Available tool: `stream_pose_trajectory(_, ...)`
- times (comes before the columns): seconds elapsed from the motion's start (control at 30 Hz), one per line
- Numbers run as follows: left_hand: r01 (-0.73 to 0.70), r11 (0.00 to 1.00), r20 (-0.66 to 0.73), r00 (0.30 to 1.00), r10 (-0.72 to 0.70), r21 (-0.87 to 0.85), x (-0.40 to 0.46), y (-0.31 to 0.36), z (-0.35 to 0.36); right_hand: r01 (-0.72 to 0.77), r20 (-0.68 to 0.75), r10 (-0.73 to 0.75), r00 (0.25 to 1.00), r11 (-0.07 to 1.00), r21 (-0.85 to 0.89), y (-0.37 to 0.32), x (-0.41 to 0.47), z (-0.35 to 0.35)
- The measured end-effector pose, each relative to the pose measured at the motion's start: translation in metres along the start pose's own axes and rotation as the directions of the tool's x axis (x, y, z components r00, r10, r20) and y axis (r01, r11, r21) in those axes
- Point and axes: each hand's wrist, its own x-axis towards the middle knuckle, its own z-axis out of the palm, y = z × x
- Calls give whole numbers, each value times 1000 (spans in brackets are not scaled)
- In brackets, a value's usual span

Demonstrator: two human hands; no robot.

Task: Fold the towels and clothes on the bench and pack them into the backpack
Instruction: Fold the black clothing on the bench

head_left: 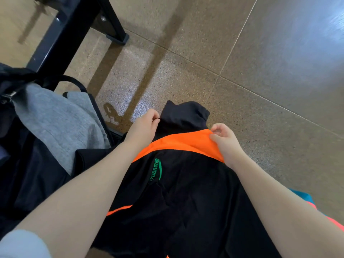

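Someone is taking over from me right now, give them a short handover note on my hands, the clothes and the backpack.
Left hand: pinches the black jacket by the edge next to its collar.
Right hand: pinches the orange shoulder band of the same jacket.
The jacket hangs spread between both hands over the tiled floor, not yet folded.
Backpack: at left, open, with a grey garment lying in its opening.
Done, as far as visible: the grey garment is in.
Left: fold the jacket and pack it. The bench top is out of view, so check for more items there.
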Motion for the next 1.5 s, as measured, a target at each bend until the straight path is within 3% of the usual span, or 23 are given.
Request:
stream_pose_trajectory(0.07, -85, 996, -35, 996, 85, 2, -11, 9, -10, 62, 54, -71, 996, 987, 148, -12, -20, -1)
stream_pose_trajectory(0.13, -258, 959, -81, 960, 268, 113, -27, 16, -19, 114, 120, -147, 982, 962, 249, -17, -48, 0)
stream_pose_trajectory(0.23, -440, 806, 75, 890, 449, 395, -61, 6, -22, 150, 289, -179, 940, 982, 119, -4, -99, 3)
stream_pose_trajectory(0.33, -452, 665, 275, 892, 360, 595, -104, -16, -11, 1, 368, 59, 928, 987, -160, 15, -127, 10)
stream_pose_trajectory(0.43, -410, 606, 423, 897, 130, 682, -138, -19, -2, -115, 142, 210, 967, 863, -493, 26, -124, 26)
stream_pose_trajectory(0.5, -274, 679, 354, 935, 22, 681, -143, -17, 5, -83, 33, 124, 992, 819, -568, 29, -115, 39)
stream_pose_trajectory(0.6, -22, 871, 160, 985, -66, 492, -135, -18, 6, 231, 50, -236, 971, 854, -466, 28, -111, 51)
stream_pose_trajectory(0.63, 57, 940, 108, 989, -99, 336, -132, -18, 3, 403, 127, -393, 911, 782, -476, 27, -113, 51)
stream_pose_trajectory(0.7, 157, 988, 29, 987, -157, 15, -129, -13, -5, 700, 394, -602, 695, 441, -562, 28, -120, 47)
stream_pose_trajectory(0.77, 224, 950, -47, 970, -239, -218, -128, -3, -13, 842, 712, -495, 498, 77, -535, 41, -127, 42)
stream_pose_trajectory(0.8, 270, 915, -57, 952, -300, -301, -128, 1, -17, 872, 816, -364, 449, -18, -488, 48, -131, 39)
stream_pose_trajectory(0.83, 323, 884, -41, 933, -357, -338, -127, 4, -19, 888, 869, -224, 441, -30, -459, 53, -135, 38)
stream_pose_trajectory(0.87, 377, 870, -3, 917, -398, -319, -126, 6, -20, 889, 881, -123, 457, 31, -457, 56, -137, 36)
stream_pose_trajectory(0.93, 429, 886, 48, 903, -428, -175, -121, 7, -17, 833, 840, -115, 530, 258, -489, 57, -141, 35)
stream_pose_trajectory(0.97, 432, 895, 53, 902, -429, -109, -119, 8, -14, 756, 784, -156, 601, 429, -494, 54, -143, 38)
stream_pose_trajectory(1.03, 437, 899, 65, 899, -434, -29, -112, 9, -6, 445, 571, -158, 806, 798, -408, 42, -148, 51)
stream_pose_trajectory(1.07, 444, 896, 77, 894, -442, -2, -108, 9, -2, 300, 409, -145, 901, 890, -345, 37, -148, 58)
stream_pose_trajectory(1.13, 452, 891, 74, 888, -454, 42, -101, 12, 6, 150, 48, -143, 989, 925, -348, 33, -145, 72)
stream_pose_trajectory(1.2, 432, 900, 11, 901, -433, 59, -96, 13, 10, 21, -64, -46, 997, 935, -353, 31, -139, 82)
stream_pose_trajectory(1.27, 382, 924, -57, 923, -381, 7, -93, 13, 9, -47, -7, 48, 999, 910, -412, 29, -134, 89)
stream_pose_trajectory(1.33, 307, 951, -116, 944, -310, -41, -93, 11, 3, -24, 45, 53, 998, 869, -494, 31, -132, 94)
stream_pose_trajectory(1.43, 173, 983, -235, 955, -183, -65, -92, 8, -12, 191, 141, -133, 981, 789, -583, 30, -135, 102)
stream_pose_trajectory(1.5, 125, 987, -287, 946, -150, -104, -88, 8, -22, 399, 168, -373, 912, 716, -573, 29, -138, 104)
